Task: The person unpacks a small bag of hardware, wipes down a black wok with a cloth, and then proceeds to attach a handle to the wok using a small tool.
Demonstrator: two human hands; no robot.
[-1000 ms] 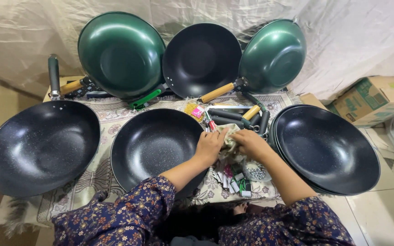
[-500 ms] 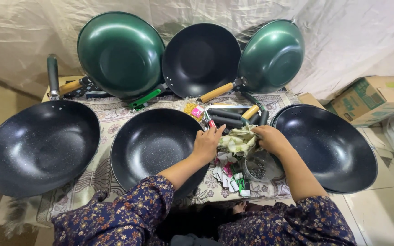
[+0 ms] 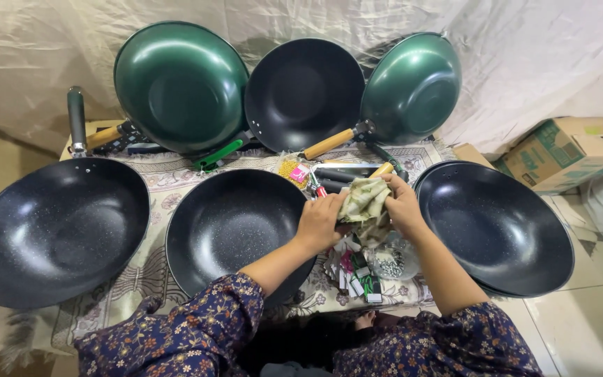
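Both my hands grip a crumpled pale green cloth (image 3: 363, 201) between two black woks. My left hand (image 3: 321, 220) holds its lower left side, next to the rim of the middle black wok (image 3: 235, 230). My right hand (image 3: 400, 204) holds its right side, close to the right black wok (image 3: 497, 230). Under the cloth lie small packets (image 3: 354, 279) and a clear dish of small metal parts (image 3: 389, 264). My sleeves are dark blue with a flower print.
A large black wok (image 3: 54, 230) lies at the left. Two green woks (image 3: 179, 84) (image 3: 413, 87) and a black one (image 3: 305, 91) lean against the sheet-covered wall. Loose handles (image 3: 347, 171) lie behind the cloth. A cardboard box (image 3: 560, 150) sits at the right.
The hands have drawn slightly apart and lifted the cloth a little higher and further from me, spreading it between them.
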